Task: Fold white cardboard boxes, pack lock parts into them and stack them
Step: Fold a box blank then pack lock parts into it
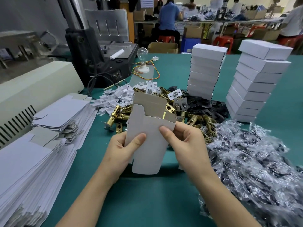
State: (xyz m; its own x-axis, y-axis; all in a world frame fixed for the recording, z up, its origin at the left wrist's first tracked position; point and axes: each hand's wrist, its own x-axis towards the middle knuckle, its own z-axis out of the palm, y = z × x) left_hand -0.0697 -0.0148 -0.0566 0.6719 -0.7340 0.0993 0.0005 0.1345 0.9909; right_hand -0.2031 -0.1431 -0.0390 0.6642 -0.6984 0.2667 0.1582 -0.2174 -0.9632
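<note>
As left hand (123, 149) and right hand (186, 140) pinch it | cardboard box (148, 123) upright between grips

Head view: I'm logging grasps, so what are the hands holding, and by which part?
Both hands hold one partly folded white cardboard box. The left hand pinches its left edge, the right hand its right edge, thumbs on the front panel.

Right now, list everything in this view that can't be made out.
Head view only:
- Cardboard box interior: hidden by its own front panel.
- Left hand and right hand fingertips: behind the box; only the thumbs show on its front.
- Flat blanks: stack cut off by the left and bottom edges.
- Plastic bags: contents blurred by crinkled film; pile cut off at the right edge.
</note>
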